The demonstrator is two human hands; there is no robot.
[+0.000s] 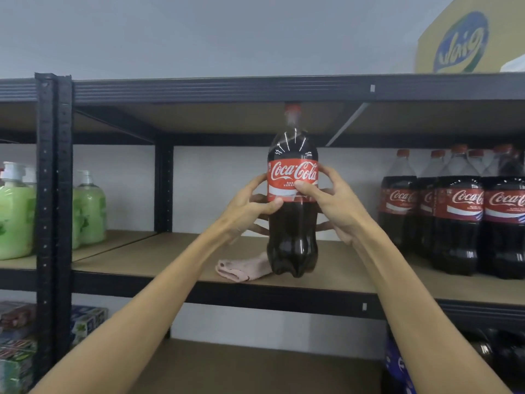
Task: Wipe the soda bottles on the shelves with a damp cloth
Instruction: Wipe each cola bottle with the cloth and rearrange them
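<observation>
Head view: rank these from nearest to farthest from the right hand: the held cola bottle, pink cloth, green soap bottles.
1. held cola bottle, gripped in the right hand, centre.
2. pink cloth, lying lower left.
3. green soap bottles, far left.

1. The bottle (292, 223) between the fingers (305, 187): smooth, glossy clear plastic, shiny red label.
2. The cloth (241, 270) below the fingers: soft, matt pink fabric.
3. The shelf board (127, 257): matt fibreboard; its frame (54, 194): dark painted metal.

Plain pale grey wall (227, 35) behind, black metal rack (54, 194) with perforated uprights, brown board shelves (341, 268) on several levels, yellow cardboard box (454, 49) on top tier at right, green soap bottles (88, 206) in left bay, flat even light.
</observation>
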